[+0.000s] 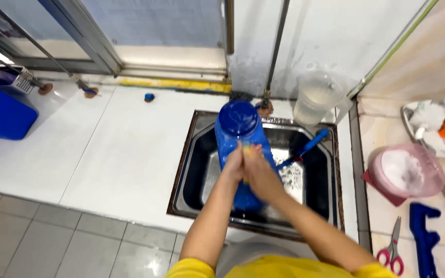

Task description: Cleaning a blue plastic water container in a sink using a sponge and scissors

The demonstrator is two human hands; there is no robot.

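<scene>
Both hands (pixel 248 164) on blue jug (pixel 240 139)

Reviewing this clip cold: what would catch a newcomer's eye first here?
The big blue jug standing in the steel sink at the centre draws the eye first, with the left hand and right hand pressed against its front, a bit of yellow between them. Next comes the pink bowl of white foam on the counter to the right, with pink-handled scissors below it.
</scene>
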